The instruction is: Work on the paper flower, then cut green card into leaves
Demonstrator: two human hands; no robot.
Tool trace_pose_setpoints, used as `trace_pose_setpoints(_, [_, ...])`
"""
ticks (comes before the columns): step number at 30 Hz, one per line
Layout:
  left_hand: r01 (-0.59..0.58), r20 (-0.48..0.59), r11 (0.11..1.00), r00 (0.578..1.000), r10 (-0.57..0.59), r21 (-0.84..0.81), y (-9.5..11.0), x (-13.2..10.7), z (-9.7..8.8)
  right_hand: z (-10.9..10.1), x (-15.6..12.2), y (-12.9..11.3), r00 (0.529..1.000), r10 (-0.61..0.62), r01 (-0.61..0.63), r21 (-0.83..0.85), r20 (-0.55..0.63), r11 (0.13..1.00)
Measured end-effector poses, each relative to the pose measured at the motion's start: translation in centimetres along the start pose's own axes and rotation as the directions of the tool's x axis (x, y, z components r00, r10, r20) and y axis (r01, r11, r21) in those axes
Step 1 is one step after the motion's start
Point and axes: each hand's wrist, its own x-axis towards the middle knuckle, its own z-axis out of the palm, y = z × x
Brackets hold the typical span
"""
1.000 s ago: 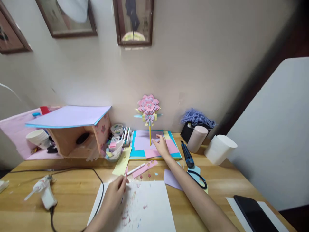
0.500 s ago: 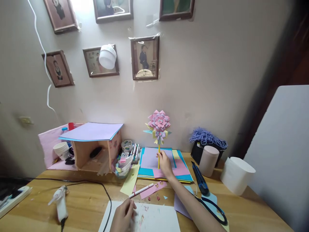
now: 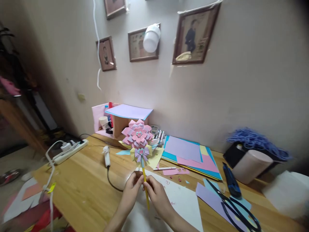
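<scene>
"While both hands meet over the white sheet (image 3: 185,199), what do they have between them?"

"A paper flower (image 3: 138,137), its pink and lilac bloom upward, its yellow stem (image 3: 144,175) slanting down. It is in front of the person, above the sheet on the desk (image 3: 82,190)."

"And the grip?"

"Closed on both sides. The left hand (image 3: 132,188) pinches the stem between thumb and fingers, and the right hand (image 3: 155,191) does the same from the other side, the fingertips close together. The stem's lower end sticks out below them; I cannot tell whether it touches the sheet."

"What is beyond the sheet?"

"Just past its far edge, a white marker (image 3: 165,168) and a pink strip (image 3: 177,172) with cut-outs. Farther beyond lies a stack of coloured paper (image 3: 183,149). Beyond the sheet to the left stands a box with a lilac top (image 3: 130,111), partly hidden by the bloom."

"To the sheet's right?"

"Black-handled scissors (image 3: 238,212), partly open, over lilac and pale blue paper. A blue and black cutter (image 3: 231,180) lies farther from the sheet."

"To its left?"

"A white glue gun (image 3: 106,157), its black cord curving toward the sheet. Farther left is a white power strip (image 3: 71,153)."
</scene>
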Motion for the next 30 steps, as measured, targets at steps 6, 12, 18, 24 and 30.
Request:
trace_pose_setpoints(6, [0.031,-0.308,0.999,0.951,-0.039,-0.030,-1.2,-2.4,-5.6,7.6,1.7,-0.6,0.975,-0.009,-0.015,0.107,0.223,0.994])
trace_pose_setpoints(12, [-0.015,-0.573,1.000,0.819,0.007,-0.010,-3.0,-3.3,-11.4,11.1,6.2,2.1,0.952,0.110,-0.071,-0.145,0.286,0.987])
trace_pose_setpoints(18, [-0.008,-0.691,0.999,0.723,-0.022,-0.040,-5.2,-2.4,-14.5,15.2,13.4,4.4,0.997,0.056,-0.073,-0.382,-0.057,0.921])
trace_pose_setpoints(24, [-0.022,-0.735,0.997,0.677,-0.035,-0.068,-5.4,-1.5,-14.7,19.2,15.8,4.6,0.994,0.080,-0.104,-0.461,-0.070,0.882])
trace_pose_setpoints(30, [-0.071,-0.749,0.992,0.662,-0.028,-0.100,-4.7,-1.5,-14.2,19.8,16.6,4.8,0.994,0.102,-0.110,-0.397,-0.041,0.911])
